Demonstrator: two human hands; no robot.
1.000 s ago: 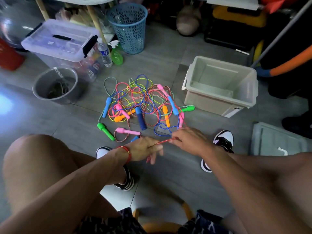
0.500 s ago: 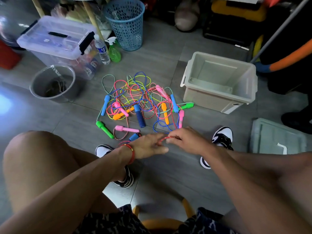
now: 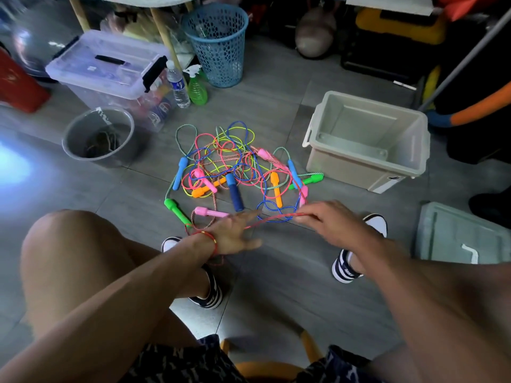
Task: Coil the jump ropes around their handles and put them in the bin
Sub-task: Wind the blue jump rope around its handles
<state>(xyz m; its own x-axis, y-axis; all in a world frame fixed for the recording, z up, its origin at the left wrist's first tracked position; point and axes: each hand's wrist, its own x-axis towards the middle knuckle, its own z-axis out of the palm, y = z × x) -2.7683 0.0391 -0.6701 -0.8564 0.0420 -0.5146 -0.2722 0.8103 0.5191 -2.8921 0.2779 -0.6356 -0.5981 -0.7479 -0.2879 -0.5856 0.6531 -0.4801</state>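
Two hands, red rope [image 3: 272, 218] seemingly stretched between.

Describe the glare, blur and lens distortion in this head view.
Head view: a bluish-white glare patch blows out the floor at the left edge; the left hand looks slightly motion-blurred; wide-angle distortion bends the frame edges; the jump ropes and bin are evenly lit.

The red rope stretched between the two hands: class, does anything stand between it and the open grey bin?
Nothing solid blocks the way. The red rope leads from the right hand into the tangled pile, left of the bin.
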